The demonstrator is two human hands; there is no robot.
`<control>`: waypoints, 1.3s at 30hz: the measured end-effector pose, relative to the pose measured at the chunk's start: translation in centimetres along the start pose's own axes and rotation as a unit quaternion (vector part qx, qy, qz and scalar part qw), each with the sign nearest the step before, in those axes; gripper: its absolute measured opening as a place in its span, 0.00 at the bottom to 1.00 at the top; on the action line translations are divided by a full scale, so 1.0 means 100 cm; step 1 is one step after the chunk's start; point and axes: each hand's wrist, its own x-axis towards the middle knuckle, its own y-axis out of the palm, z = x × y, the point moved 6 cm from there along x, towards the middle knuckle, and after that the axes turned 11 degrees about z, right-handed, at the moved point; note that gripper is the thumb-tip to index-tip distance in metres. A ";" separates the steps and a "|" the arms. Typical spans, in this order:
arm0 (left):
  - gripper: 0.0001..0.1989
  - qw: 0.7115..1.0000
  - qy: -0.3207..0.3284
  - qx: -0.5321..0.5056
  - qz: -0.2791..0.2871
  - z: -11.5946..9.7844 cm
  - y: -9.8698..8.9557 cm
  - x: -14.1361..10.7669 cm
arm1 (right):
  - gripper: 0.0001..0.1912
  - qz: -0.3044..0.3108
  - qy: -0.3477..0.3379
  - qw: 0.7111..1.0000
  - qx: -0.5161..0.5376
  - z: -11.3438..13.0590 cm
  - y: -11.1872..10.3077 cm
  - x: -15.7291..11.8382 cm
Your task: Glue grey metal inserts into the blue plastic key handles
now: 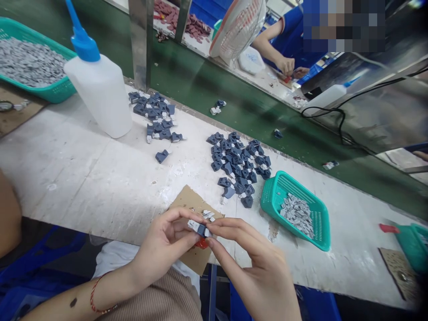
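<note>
Between my two hands, above the front of the table, is a small dark blue and light grey plastic part (201,229). My left hand (169,236) pinches its left side between thumb and fingers. The fingertips of my right hand (244,254) press together at its right, grey end. Something red (202,243) shows just under the part, mostly hidden by my fingers. Beneath my hands lies a piece of brown cardboard (187,198), with a few small light grey pieces (209,215) on it.
Dark blue parts lie in a larger pile (234,156) and a smaller pile (155,109). A green basket (321,209) of grey pieces stands right, another basket (50,93) left, near a white bottle (103,93). Beyond the green belt (187,84), a person's hands (287,67) work beside a fan (237,31).
</note>
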 end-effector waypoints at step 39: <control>0.10 0.997 -0.018 -0.072 -0.034 -0.009 0.012 0.023 | 0.32 -0.121 -0.018 0.970 0.211 -0.021 0.017 -0.012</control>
